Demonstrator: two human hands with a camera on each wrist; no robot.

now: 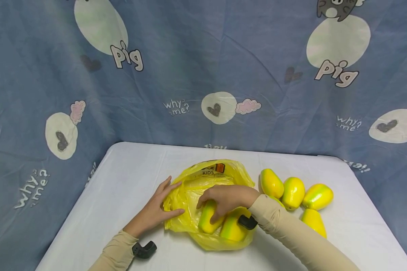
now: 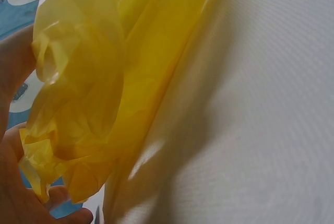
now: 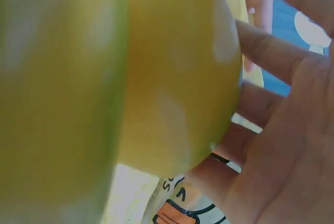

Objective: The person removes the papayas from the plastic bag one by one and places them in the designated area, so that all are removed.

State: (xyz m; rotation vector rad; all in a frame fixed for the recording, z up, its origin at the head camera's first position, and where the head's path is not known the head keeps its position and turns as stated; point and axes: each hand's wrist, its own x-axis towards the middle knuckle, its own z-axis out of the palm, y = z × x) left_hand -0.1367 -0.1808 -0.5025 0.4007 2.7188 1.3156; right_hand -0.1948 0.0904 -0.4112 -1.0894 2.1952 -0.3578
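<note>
A yellow plastic bag with a wide mouth lies on the table, "KIDS" printed inside its far wall. At the bag's left rim is my left hand, its fingers spread and touching the plastic. The left wrist view has crumpled bag in front of those fingers. My right hand reaches into the bag and grips a yellow-green papaya, thumb on the near side. Another papaya lies beside it in the bag. The right wrist view has the gripped papaya against curved fingers.
Right of the bag, several more papayas lie on the white table, one partly behind my right forearm. Black wrist mounts sit at both wrists. A blue printed curtain hangs behind the table's far edge.
</note>
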